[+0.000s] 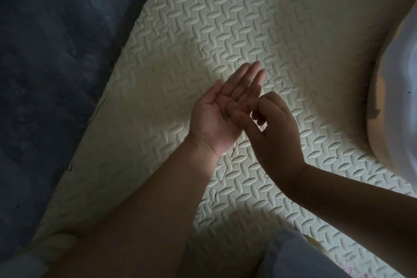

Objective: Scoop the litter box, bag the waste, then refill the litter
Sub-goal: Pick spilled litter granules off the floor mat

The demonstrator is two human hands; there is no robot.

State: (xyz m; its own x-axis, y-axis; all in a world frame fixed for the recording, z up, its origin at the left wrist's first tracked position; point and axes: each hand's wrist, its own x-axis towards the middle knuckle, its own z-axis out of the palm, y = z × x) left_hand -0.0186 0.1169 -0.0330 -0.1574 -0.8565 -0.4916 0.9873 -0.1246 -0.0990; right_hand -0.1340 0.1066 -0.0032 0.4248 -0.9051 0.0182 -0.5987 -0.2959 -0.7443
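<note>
Foam mat (248, 18) beside dark rug (56, 63); left hand (212, 124) palm-up, fingers (248, 79) straight, specks (225, 114) on palm; right hand (277, 128) curled there, hold unclear.

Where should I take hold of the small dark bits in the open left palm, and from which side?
Pinch the dark bits as one clump from above, using the right hand: they lie flat mid-palm on the upturned left hand.

litter specks (225, 115) | dark, small cluster | on upturned left hand (226, 104) (palm centre)
</note>
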